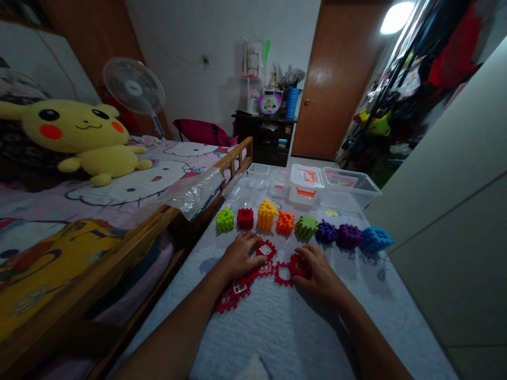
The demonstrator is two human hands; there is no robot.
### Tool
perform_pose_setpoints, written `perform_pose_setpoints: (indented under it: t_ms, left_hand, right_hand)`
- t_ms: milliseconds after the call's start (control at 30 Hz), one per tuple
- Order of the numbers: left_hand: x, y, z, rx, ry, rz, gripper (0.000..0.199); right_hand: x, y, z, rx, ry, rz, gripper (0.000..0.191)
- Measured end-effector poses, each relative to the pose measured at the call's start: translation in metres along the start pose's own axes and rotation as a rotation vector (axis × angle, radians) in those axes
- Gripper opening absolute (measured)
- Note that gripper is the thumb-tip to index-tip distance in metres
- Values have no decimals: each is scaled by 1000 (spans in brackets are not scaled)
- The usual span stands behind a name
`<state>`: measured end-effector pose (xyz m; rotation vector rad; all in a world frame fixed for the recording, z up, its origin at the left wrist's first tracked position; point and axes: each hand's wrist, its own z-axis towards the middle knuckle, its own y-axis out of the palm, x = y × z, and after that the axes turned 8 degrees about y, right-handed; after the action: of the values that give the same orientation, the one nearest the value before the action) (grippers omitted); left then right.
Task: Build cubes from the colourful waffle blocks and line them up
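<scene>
My left hand (pixel 240 257) is closed around the left edge of a red notched plastic tile (pixel 266 249) with a white patterned middle. Beneath and left of that hand lie more red tiles (pixel 240 287), partly covered by the fingers and wrist. My right hand (pixel 318 272) pinches a dark red tile (pixel 300 266) between thumb and fingers. Just left of it, touching or joined, is a red square frame tile (pixel 283 273) with an open centre. Whether the tiles are linked I cannot tell.
Beyond my hands stands a row of coloured block stacks, from lime green (pixel 225 219) to blue (pixel 375 239). Clear plastic boxes (pixel 348 184) sit behind them, one with a lidded orange clasp (pixel 306 191). A wooden bed rail (pixel 158 221) borders the left side; a pale cabinet (pixel 455 211) the right.
</scene>
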<state>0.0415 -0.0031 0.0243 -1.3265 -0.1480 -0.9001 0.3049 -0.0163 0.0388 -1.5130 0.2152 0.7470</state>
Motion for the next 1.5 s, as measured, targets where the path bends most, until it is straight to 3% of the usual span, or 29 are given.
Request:
perform_pose_setpoints:
  t_ms: [167,367,500,633,800,967,1167,1333,1500]
  left_hand:
    - [6,-2,2,-4,-16,-24,42]
    - [19,-3,3,-19,-93,-255,44]
    - [19,-4,5,136,-70,-287,26]
    - [11,-7,6,245,-36,-100,11]
    - [5,-8,4,108,10,-6,24]
    - [6,-19,-3,-77,51,-135,40]
    - [4,-22,-6,-56,12,-118,51]
    - [2,-15,-4,-146,-25,-80,64]
    - [8,-14,-3,-84,-28,-13,63]
  right_hand:
    - [3,1,0,-39,-3,-16,44]
    - [5,2,0,-46,-29,-2,46]
    - [5,1,-1,-50,-25,1,53]
    - [4,1,-1,-64,-27,-16,52]
    - [2,1,-1,-60,-15,-1,47]
    - [-1,0,0,-41,-4,47,46]
    - [-7,6,-2,-38,-40,129,53]
    - [-12,11,-4,-41,-55,147,60]
    - [-6,13,-5,-13,-67,61,64]
